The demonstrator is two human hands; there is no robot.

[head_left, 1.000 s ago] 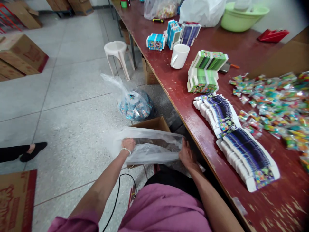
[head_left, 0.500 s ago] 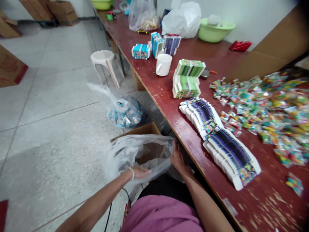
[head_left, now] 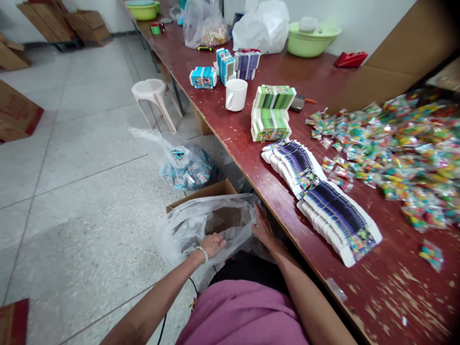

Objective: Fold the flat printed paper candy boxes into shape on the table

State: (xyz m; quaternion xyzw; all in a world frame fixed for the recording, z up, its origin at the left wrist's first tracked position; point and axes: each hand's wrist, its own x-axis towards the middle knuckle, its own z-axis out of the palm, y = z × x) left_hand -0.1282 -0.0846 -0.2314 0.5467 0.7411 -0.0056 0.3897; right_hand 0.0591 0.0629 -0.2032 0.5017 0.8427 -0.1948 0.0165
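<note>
Left of the table (head_left: 395,297), the left hand (head_left: 214,244) rests on the near side of a plastic bag (head_left: 176,230) and the right hand (head_left: 264,227) touches its right rim, though whether either grip is clamped on the film cannot be told. The bag gapes over an open cardboard box (head_left: 217,189), and light, even tension on both sides should spread it best without tearing. Farther off, a clear bag (head_left: 163,146) on the floor holds blue packets (head_left: 190,176).
</note>
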